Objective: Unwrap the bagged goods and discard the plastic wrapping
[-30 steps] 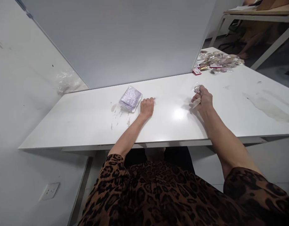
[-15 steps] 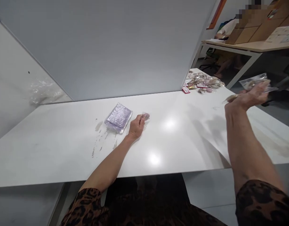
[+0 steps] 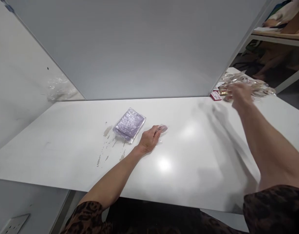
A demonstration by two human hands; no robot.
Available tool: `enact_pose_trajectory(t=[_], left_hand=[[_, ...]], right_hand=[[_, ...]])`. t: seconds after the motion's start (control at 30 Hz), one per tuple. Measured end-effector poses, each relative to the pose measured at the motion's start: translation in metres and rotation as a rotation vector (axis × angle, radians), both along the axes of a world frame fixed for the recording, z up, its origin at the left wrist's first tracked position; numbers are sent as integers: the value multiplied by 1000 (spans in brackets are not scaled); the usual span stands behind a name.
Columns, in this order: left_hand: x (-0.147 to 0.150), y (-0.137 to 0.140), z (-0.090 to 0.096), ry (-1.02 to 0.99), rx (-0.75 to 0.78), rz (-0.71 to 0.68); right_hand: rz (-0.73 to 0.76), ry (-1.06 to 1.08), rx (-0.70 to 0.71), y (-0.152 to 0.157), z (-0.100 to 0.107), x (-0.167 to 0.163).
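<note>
On the white table, my left hand (image 3: 149, 140) is closed on a small clear plastic packet (image 3: 162, 129) with something pinkish inside; the exact contents I cannot make out. Just left of that hand lies a flat purple packet (image 3: 130, 123) in crinkled clear wrap, seemingly stacked on another. My right hand (image 3: 240, 94) is stretched out at the far right, in front of a pile of small clear packets (image 3: 261, 87). It is blurred, its fingers look apart, and no packet shows in it.
A tall grey panel (image 3: 144, 48) stands along the back of the table (image 3: 66, 139). Red-and-white cards (image 3: 215, 96) lie by its right edge. Clear plastic wrap (image 3: 60, 89) sits at the back left. Beyond, a person's arm (image 3: 273, 22) rests at another desk.
My right hand has swung left from beyond the table's right side to the pile, and the clear packets it held no longer show in it. My left hand keeps its packet. The view has shifted.
</note>
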State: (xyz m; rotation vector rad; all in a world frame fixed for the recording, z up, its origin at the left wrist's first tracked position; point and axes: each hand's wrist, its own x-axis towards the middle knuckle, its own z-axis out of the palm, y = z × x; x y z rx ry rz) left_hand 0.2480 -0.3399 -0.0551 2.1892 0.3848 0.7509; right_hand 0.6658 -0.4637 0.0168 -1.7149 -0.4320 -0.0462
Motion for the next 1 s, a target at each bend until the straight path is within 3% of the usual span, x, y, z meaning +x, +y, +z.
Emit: enact_pose_trajectory(t=[0.03, 0.1, 0.2, 0.3, 0.4, 0.53, 0.63, 0.7, 0.77, 0.87, 1.0], left_hand=[[0, 0, 0, -2, 2, -8], [0, -1, 1, -12, 10, -41], [-1, 0, 0, -36, 10, -115], [0, 1, -2, -90, -69, -185], [2, -1, -3, -135, -280, -214], [9, -11, 5, -193, -632, -199], [14, -19, 13, -242, -788, -82], [16, -21, 15, -254, -849, 8], [18, -19, 14, -278, -856, 85], [20, -12, 10, -309, -751, 237], [20, -4, 8, -266, -599, 429]], right_hand=[[84, 134, 5, -2, -6, -27], [305, 176, -12, -6, -17, -88], [801, 147, -69, -10, -27, -177], [1050, 61, -157, -9, -33, -241], [1069, 137, -77, -8, -35, -270], [896, 329, 90, -13, -35, -276], [775, 489, 214, -21, -32, -283], [778, 523, 230, -24, -31, -293], [825, 533, 200, -24, -30, -305], [871, 617, 176, -21, -30, -322], [871, 686, 253, -18, -31, -334]])
